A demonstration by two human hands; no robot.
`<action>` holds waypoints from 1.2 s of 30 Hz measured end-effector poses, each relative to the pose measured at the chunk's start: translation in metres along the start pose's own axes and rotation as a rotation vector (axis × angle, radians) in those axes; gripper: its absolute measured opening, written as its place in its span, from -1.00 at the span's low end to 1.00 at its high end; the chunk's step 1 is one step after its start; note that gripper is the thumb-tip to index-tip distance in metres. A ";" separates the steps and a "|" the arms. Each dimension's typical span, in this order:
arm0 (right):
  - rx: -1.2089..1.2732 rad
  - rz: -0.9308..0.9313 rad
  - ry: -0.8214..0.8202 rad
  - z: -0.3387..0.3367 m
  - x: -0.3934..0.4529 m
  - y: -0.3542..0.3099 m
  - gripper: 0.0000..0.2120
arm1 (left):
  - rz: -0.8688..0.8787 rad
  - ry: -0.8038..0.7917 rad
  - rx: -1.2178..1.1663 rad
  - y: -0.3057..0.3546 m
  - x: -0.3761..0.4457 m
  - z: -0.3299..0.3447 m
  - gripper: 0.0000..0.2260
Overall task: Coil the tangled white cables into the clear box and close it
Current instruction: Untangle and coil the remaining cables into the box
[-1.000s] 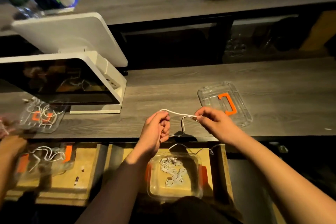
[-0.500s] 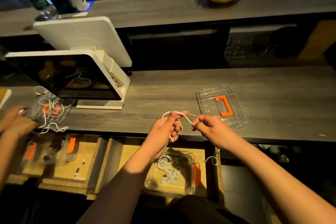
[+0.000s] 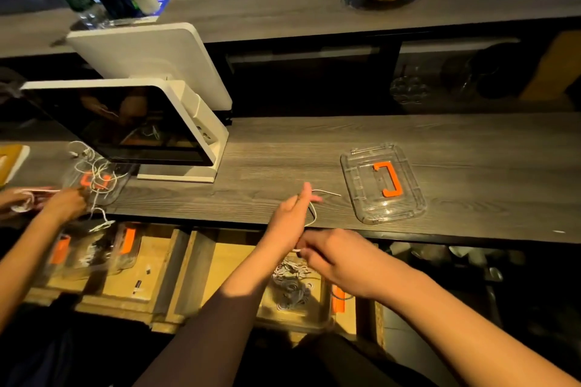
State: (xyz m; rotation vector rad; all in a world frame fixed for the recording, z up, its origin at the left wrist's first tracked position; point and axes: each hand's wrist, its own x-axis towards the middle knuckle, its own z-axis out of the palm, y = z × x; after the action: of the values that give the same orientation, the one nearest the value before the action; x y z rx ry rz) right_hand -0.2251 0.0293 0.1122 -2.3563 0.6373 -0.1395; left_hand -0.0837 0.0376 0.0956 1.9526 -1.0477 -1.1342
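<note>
Looping a white cable (image 3: pixel 314 210), the left hand (image 3: pixel 290 220) holds it beside the lid (image 3: pixel 382 184) — the right hand (image 3: pixel 333 256) pinches its lower end above the box (image 3: pixel 297 292).

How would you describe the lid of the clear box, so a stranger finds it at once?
Start from the grey wooden counter. To the right of the white monitor, the lid lies flat there, alone. It is clear plastic with an orange handle and no cables on it.
</note>
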 end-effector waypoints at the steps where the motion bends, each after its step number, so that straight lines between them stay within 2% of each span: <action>1: -0.001 -0.026 0.046 -0.006 0.002 0.003 -0.83 | -0.087 -0.150 -0.031 0.000 -0.003 -0.001 -0.29; 3: -0.014 -0.033 0.164 -0.018 0.005 0.014 -0.83 | -0.238 -0.408 -0.236 -0.001 -0.011 -0.005 -0.09; 4: -0.017 -0.004 0.236 -0.023 0.007 0.021 -0.80 | -0.264 -0.512 -0.341 -0.002 -0.015 -0.008 -0.10; 6: 0.019 0.081 0.365 -0.033 0.008 0.032 -0.70 | -0.206 -0.675 -0.415 -0.002 -0.024 -0.012 -0.33; 8: 0.102 0.160 0.404 -0.038 0.007 0.038 -0.59 | -0.134 -0.705 -0.351 -0.003 -0.028 -0.019 -0.52; 11: 0.187 0.264 0.318 -0.032 0.007 0.045 -0.65 | -0.129 -0.612 -0.347 -0.010 -0.024 -0.026 -0.57; 17: 0.189 0.287 0.125 0.004 0.008 0.036 -0.77 | -0.183 -0.315 -0.779 -0.014 -0.012 -0.024 -0.55; 21: 0.101 0.283 -0.220 0.023 0.007 0.015 -0.72 | -0.188 -0.102 -1.116 -0.009 -0.006 -0.022 -0.56; 22: 0.058 0.262 -0.267 0.025 0.007 0.009 -0.71 | -0.180 -0.082 -1.113 -0.008 -0.007 -0.023 -0.58; 24: -0.034 0.212 -0.298 0.021 0.007 -0.001 -0.69 | -0.130 -0.039 -0.856 -0.013 -0.004 -0.023 -0.59; 26: -0.075 0.150 -0.222 0.012 0.008 -0.009 -0.71 | -0.027 -0.006 -0.458 -0.021 -0.001 -0.022 -0.58; 28: -0.009 0.094 -0.100 -0.001 0.010 -0.011 -0.78 | 0.028 -0.085 -0.186 -0.019 -0.005 -0.018 -0.55; 30: 0.009 0.053 0.011 -0.011 0.014 -0.006 -0.84 | -0.086 -0.255 -0.147 -0.015 -0.014 -0.015 -0.43; 32: -0.041 0.049 0.128 -0.019 0.017 0.004 -0.83 | -0.248 -0.465 -0.318 -0.012 -0.023 -0.018 -0.37; 34: -0.006 0.102 0.309 -0.025 0.016 0.013 -0.69 | -0.246 -0.673 -0.353 -0.012 -0.026 -0.026 -0.41; 36: 0.083 0.192 0.456 -0.025 0.013 0.021 -0.57 | -0.183 -0.772 -0.260 -0.011 -0.028 -0.036 -0.51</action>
State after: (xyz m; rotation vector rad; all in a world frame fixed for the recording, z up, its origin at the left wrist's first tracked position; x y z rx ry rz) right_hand -0.2290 -0.0055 0.1165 -2.1790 1.0475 -0.6162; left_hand -0.0567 0.0719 0.1129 1.4337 -1.0184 -2.1032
